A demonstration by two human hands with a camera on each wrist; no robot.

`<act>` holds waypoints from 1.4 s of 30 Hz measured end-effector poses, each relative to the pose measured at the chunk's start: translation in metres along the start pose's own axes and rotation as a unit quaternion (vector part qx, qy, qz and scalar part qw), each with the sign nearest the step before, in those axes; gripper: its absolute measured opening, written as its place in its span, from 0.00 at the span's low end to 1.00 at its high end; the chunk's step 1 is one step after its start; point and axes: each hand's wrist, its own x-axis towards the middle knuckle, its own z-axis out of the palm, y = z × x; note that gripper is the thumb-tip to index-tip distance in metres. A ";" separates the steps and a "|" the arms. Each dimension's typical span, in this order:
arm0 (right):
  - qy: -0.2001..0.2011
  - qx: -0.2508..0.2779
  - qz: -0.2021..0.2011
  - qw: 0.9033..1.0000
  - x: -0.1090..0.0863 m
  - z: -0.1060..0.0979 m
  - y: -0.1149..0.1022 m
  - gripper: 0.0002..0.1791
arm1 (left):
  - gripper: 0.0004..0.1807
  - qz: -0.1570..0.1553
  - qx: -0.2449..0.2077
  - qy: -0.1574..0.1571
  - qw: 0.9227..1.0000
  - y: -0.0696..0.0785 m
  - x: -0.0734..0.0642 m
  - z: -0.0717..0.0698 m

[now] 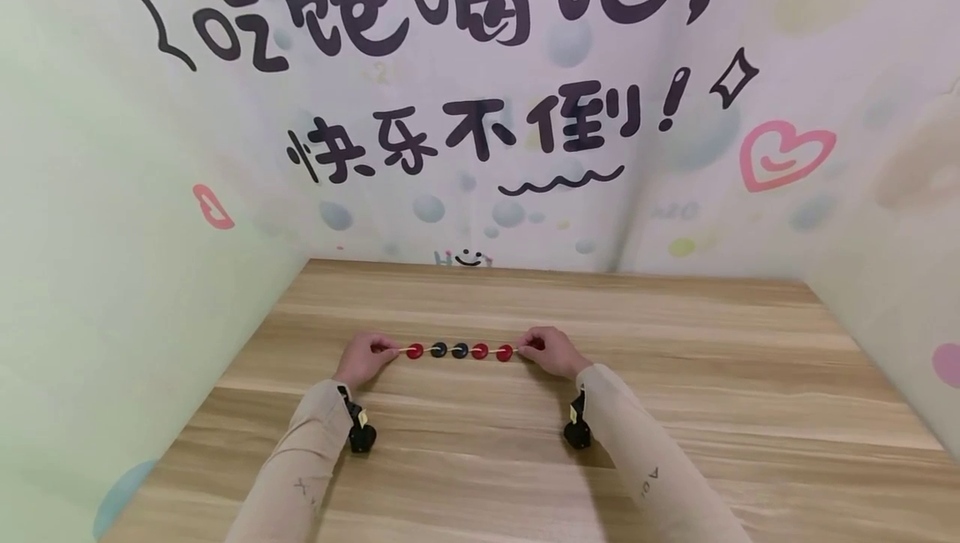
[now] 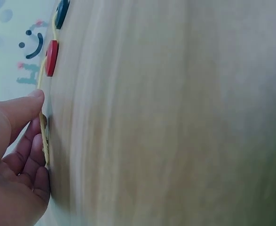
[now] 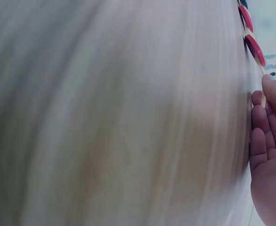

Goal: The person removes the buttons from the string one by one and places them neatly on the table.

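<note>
A pale yellow string (image 1: 397, 349) runs nearly straight between my two hands, threaded through several round buttons. From left to right they are a red button (image 1: 415, 351), two dark buttons (image 1: 449, 349), then two red buttons (image 1: 492, 352). My left hand (image 1: 367, 356) pinches the string's left end between thumb and finger; in the left wrist view a tail of string (image 2: 44, 141) trails down over the curled fingers. At the other end, my right hand (image 1: 553, 351) pinches the string close to the last red button (image 3: 255, 50), its short tip (image 3: 264, 100) showing below the thumb.
The wood-grain table (image 1: 465, 460) lies beneath both hands. Behind it hangs a white printed backdrop (image 1: 450, 218) with dark lettering, and pale walls stand left and right. A small black camera (image 1: 362, 434) is strapped to the left wrist, another camera (image 1: 577, 430) to the right.
</note>
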 end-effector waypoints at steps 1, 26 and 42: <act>-0.001 0.001 0.000 1.000 -0.001 -0.001 0.000 0.02 | 0.05 0.002 -0.001 0.001 1.000 0.000 0.000 0.001; -0.020 -0.041 0.011 0.999 -0.029 -0.053 0.036 0.04 | 0.04 0.033 -0.047 -0.036 0.998 0.045 0.009 0.041; -0.006 -0.075 0.044 0.996 -0.060 -0.091 0.055 0.04 | 0.03 0.057 -0.047 -0.065 0.995 0.081 0.017 0.073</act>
